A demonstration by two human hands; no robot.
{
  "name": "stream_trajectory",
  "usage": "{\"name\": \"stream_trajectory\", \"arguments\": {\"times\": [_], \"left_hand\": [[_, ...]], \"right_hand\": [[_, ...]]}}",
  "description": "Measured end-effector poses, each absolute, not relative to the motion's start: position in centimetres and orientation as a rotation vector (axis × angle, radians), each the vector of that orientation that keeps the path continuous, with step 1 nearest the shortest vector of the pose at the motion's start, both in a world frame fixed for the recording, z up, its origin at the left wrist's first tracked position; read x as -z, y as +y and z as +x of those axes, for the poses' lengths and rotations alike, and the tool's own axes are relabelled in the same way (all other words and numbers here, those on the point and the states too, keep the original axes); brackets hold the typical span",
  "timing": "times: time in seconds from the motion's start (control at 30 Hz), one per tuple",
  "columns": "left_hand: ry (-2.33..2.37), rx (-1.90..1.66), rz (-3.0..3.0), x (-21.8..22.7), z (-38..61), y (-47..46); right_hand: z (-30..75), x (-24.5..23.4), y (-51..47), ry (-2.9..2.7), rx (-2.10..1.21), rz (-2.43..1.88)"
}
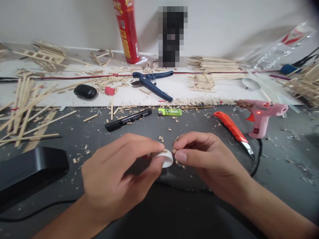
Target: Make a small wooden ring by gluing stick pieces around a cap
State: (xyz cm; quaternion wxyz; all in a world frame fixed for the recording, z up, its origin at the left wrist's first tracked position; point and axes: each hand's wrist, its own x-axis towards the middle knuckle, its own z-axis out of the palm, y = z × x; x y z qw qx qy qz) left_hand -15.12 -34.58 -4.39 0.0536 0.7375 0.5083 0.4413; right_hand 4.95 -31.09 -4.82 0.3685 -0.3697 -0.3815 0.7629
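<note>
Small wood bits at a white ring, both hands in close

Left hand (117, 167) clamped on a white ring (170, 158), thumb inside the curve, fingers on the outer side. Ring is off to the right of these fingertips, near mid-view, above the dark tabletop (284, 162). Grip probably chosen to steady a light, round thing while leaving its near end and upper edge free to reach.

Right hand (211, 159) just beside it, thumb and index finger pinched on a small wood piece (174, 151). Fingertip hold seems suited to so slight a bit; the ring and the piece look apart.

Loose wood bits (183, 167) lie below and beyond the fingers, presumably for an easy pick. Pink glue gun (260, 118) to the right, its light glowing orange, nozzle leftward; perhaps parked within right-hand reach. Red-orange knife (230, 127) beside it, metal end toward the person. Black marker (128, 119) and green lighter (169, 112) lie farther out, leaving working room.

Ring's look: white, smooth, thin-walled, open in the middle, left part hidden by the hand. A tan wood chip (165, 151) sits at its upper edge by the left index fingertip; whether stuck or merely pressed, cannot tell.
</note>
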Motion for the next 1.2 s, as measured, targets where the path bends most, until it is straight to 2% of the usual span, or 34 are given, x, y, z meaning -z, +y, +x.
{"name": "stream_trajectory", "arguments": {"times": [0.23, 1.2], "left_hand": [[1.547, -1.283, 2.399, 4.56, -15.47, -35.35], [1.515, -1.101, 2.540, 4.09, -16.20, -35.39]], "right_hand": [[4.67, 4.84, -31.78, -0.864, -2.079, -0.963], [4.65, 4.99, -31.91, -0.793, -2.160, -0.969]]}}
